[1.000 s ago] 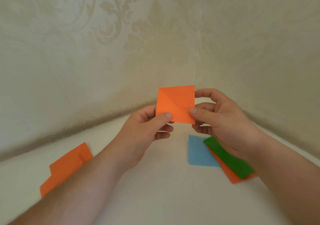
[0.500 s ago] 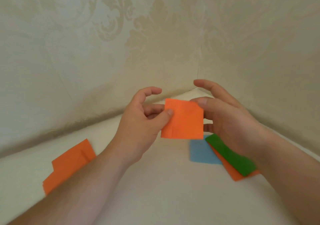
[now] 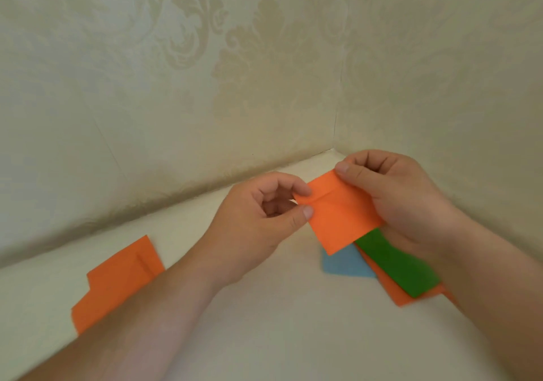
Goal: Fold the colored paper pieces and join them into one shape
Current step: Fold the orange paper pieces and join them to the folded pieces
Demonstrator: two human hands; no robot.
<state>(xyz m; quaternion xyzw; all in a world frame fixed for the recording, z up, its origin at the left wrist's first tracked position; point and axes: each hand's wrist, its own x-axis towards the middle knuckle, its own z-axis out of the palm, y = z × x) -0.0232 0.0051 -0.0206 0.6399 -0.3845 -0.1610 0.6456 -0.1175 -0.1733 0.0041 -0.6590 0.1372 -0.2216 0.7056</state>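
1. The orange paper piece (image 3: 342,216) is held in the air just right of the frame's centre, above the desk (image 3: 279,307). It is tilted, its long axis running from upper left to lower right, with a crease line across its upper part and its lower corner pointing down toward the blue paper (image 3: 343,266).
2. The left hand (image 3: 258,227) pinches the piece's left edge between thumb and curled forefinger.
3. The right hand (image 3: 402,201) grips the piece's upper right edge, thumb on the top corner, fingers curled behind.
4. Below the right hand, a green paper strip (image 3: 393,266) lies slanted on top of another orange sheet (image 3: 402,297), with the blue paper just beside them to the left.
5. A folded orange stack (image 3: 117,283) lies at lower left, well apart from the rest.
6. Patterned wallpaper (image 3: 205,57) fills the upper frame.
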